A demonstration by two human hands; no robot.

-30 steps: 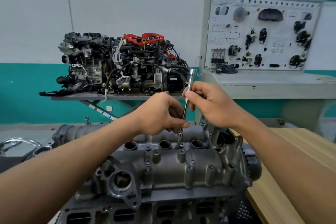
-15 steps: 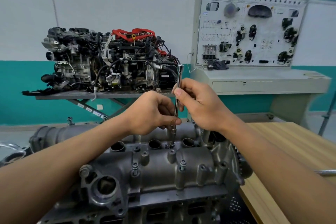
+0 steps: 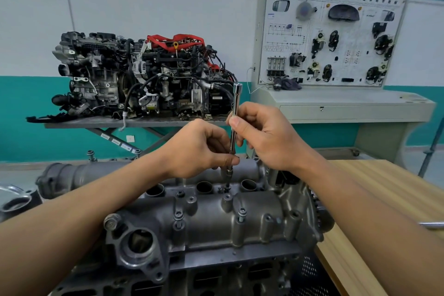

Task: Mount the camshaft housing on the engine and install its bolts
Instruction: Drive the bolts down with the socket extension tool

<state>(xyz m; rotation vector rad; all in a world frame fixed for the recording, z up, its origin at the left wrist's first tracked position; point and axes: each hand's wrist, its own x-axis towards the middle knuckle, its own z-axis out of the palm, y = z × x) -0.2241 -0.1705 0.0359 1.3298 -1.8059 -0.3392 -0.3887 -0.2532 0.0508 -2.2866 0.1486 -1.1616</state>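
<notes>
Both hands grip one slim chrome extension bar point(image 3: 234, 122) that stands almost upright over the camshaft housing point(image 3: 216, 221). The right hand point(image 3: 266, 137) is closed around the bar's upper half, thumb pressed across the shaft; the bar's top end sticks out above it. The left hand point(image 3: 197, 149) pinches the bar lower down, thumb and fingertips tight on the shaft just above the small socket at its tip. That tip sits on a bolt point(image 3: 227, 188) along the housing's far edge, between two of the round open wells — bolt head mostly hidden by the tool.

The housing lies on top of the engine point(image 3: 192, 276), directly below the hands and filling the lower middle of the view. Another bolt point(image 3: 242, 214) stands proud on the near side of the housing, right of centre, not fully down. More bolts sit in bosses left of centre, lower. A large round port is at the housing's near left corner.

Right of the engine is a wooden bench point(image 3: 384, 190); a metal tool point(image 3: 432, 224) lies at its right edge, only its end in view. Both forearms cross the lower corners of the view and cover parts of the housing's ends.

Behind — a second engine point(image 3: 144, 74) on a grey stand, and a training board point(image 3: 331, 38) with mounted car parts against the wall.
</notes>
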